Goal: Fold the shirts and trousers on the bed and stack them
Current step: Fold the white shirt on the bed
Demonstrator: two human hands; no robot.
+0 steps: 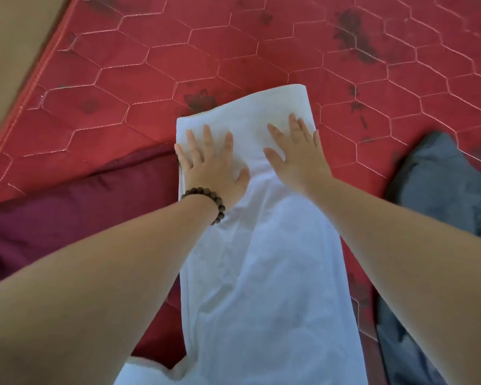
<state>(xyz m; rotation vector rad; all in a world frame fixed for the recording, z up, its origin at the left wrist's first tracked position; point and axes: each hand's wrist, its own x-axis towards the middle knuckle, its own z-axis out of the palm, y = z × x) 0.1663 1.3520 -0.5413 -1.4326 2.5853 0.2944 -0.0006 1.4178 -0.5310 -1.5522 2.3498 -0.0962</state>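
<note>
A white garment [261,273] lies folded into a long narrow strip down the middle of the red quilted bed [178,59]. Both of my hands lie flat on its far end. My left hand [211,165], with a dark bead bracelet at the wrist, presses the left side with fingers spread. My right hand [297,157] presses the right side, fingers straight. A maroon garment [75,207] lies crumpled to the left of the strip. On the right sits a grey-blue garment [442,184], bunched up.
The bed's left edge with red piping [25,90] runs diagonally at the upper left, with a tan floor [9,37] beyond it. Dark stains mark the mattress at the back right.
</note>
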